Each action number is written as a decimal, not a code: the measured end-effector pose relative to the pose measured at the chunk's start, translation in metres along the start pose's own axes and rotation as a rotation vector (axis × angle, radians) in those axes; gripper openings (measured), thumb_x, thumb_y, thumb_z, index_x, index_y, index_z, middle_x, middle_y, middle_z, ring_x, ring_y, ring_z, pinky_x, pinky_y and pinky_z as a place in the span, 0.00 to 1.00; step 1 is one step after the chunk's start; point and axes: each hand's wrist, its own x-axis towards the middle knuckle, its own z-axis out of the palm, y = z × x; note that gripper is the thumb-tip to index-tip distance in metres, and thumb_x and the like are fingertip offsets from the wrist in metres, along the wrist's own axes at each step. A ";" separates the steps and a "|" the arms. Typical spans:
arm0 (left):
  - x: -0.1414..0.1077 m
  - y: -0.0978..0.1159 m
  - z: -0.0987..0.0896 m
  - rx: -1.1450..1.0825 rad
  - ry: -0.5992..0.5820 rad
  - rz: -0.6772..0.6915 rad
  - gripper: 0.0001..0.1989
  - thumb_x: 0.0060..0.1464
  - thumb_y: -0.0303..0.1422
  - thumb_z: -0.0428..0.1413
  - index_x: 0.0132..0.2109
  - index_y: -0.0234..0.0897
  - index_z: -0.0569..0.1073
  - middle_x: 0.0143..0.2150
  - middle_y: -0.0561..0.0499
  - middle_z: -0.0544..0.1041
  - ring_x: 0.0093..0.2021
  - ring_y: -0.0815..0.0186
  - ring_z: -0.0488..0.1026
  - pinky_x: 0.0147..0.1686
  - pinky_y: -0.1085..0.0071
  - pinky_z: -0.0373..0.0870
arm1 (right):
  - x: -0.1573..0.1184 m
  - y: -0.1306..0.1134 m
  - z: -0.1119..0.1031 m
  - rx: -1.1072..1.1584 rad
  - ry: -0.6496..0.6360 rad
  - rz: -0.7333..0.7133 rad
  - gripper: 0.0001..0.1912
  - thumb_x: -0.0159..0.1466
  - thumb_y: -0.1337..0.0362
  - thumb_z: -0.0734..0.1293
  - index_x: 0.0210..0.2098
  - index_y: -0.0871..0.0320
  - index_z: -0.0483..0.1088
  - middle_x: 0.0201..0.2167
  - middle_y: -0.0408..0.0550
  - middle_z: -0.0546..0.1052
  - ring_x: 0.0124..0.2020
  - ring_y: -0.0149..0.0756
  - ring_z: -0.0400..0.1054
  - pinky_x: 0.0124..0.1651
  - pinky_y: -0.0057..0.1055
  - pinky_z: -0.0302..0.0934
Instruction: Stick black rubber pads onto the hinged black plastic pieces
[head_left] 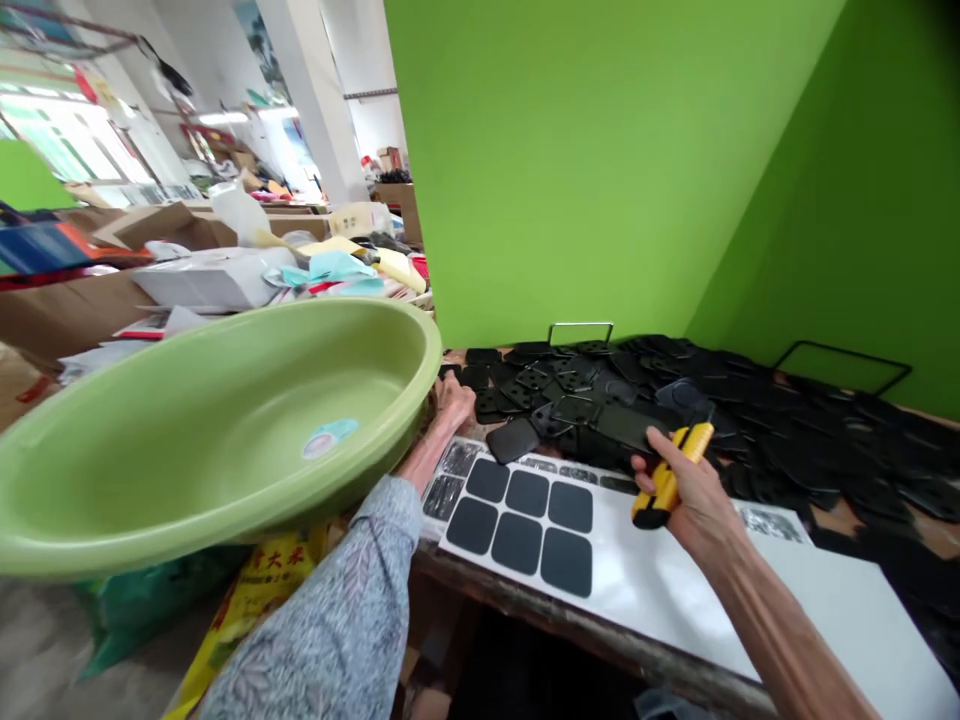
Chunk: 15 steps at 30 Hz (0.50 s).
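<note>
In my right hand point(694, 485) is a yellow and black utility knife point(666, 480), held against the palm. My thumb and fingertips reach the edge of a flat dark plate point(622, 424); I cannot tell whether they grip it. My left hand point(455, 402) is beside the rim of a large green basin point(330, 310), its fingers curled at some black pieces, and what they hold is hidden. Between my hands a white sheet point(607, 560) carries several black rounded-square pads point(517, 542). One loose black pad point(513, 440) lies just beyond the sheet's edge.
A large heap of flat black pieces point(795, 430) covers the back and right of the table. Wire loops point(581, 325) stick up from it. Behind stands a green panel point(585, 160). Cardboard boxes point(172, 225) and papers pile up at left. A yellow bag point(262, 590) sits below the basin.
</note>
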 end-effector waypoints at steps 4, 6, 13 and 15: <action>0.033 -0.012 0.016 0.138 0.080 -0.020 0.22 0.56 0.35 0.56 0.57 0.35 0.65 0.62 0.42 0.61 0.63 0.50 0.55 0.60 0.44 0.51 | 0.040 0.003 0.015 -0.053 -0.004 -0.001 0.24 0.43 0.64 0.78 0.29 0.56 0.58 0.18 0.37 0.68 0.19 0.30 0.65 0.13 0.18 0.52; 0.041 -0.017 0.020 0.184 0.080 -0.017 0.21 0.56 0.35 0.56 0.56 0.35 0.67 0.61 0.42 0.63 0.62 0.50 0.57 0.59 0.45 0.52 | 0.048 0.004 0.019 -0.125 -0.010 0.030 0.21 0.45 0.66 0.75 0.28 0.56 0.58 0.16 0.39 0.68 0.17 0.30 0.64 0.13 0.18 0.51; 0.045 -0.015 0.025 0.159 0.138 -0.030 0.23 0.57 0.36 0.56 0.58 0.36 0.64 0.61 0.42 0.62 0.59 0.52 0.62 0.56 0.48 0.60 | 0.046 0.004 0.026 -0.410 -0.056 0.057 0.13 0.54 0.68 0.69 0.31 0.57 0.58 0.13 0.42 0.70 0.09 0.25 0.56 0.12 0.19 0.47; 0.041 -0.010 0.025 0.107 0.145 -0.027 0.23 0.58 0.37 0.55 0.58 0.36 0.64 0.60 0.41 0.63 0.57 0.53 0.64 0.54 0.49 0.63 | 0.045 0.004 0.025 -0.465 -0.079 0.049 0.12 0.55 0.67 0.68 0.32 0.57 0.58 0.14 0.43 0.71 0.11 0.26 0.57 0.13 0.19 0.48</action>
